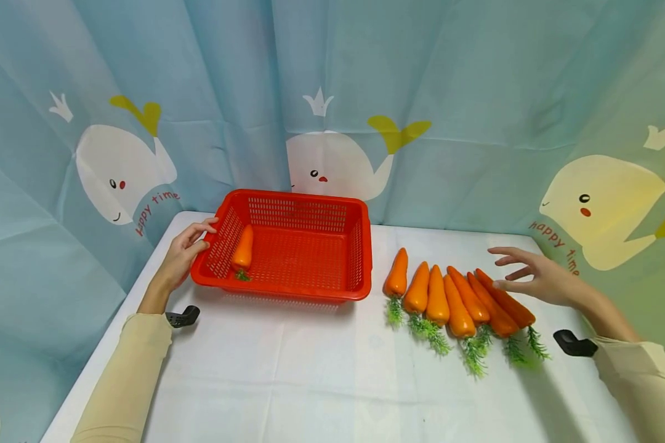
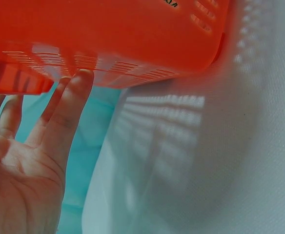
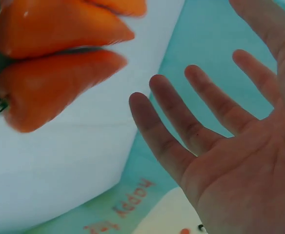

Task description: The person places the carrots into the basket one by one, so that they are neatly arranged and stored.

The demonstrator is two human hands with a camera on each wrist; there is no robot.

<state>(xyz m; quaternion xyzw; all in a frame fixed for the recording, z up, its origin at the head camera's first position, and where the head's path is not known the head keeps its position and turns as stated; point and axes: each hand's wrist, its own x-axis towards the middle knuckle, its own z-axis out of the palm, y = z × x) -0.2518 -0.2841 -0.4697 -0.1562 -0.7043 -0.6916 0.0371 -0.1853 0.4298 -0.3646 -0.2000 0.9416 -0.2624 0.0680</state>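
Note:
My left hand [image 1: 184,251] is at the left side of a red plastic basket [image 1: 288,291], its fingertips touching the rim. In the left wrist view, the extended fingers [image 2: 70,114] meet the slotted outer wall. One orange carrot [image 1: 244,247] with a short green top lies inside the basket at the left. Above the right end of a row of several carrots, my right hand [image 1: 548,280] hovers with its fingers spread and nothing held. The nearest carrot [image 1: 507,300] lies just below it; the right wrist view shows a gap between the fingers and that carrot [image 3: 59,85].
A white cloth [image 1: 288,375] covers the table. The row's leftmost carrot [image 1: 397,274] lies right of the basket, and the green leaves [image 1: 473,354] point toward the front. A blue curtain [image 1: 465,74] with whale prints hangs behind and along both sides.

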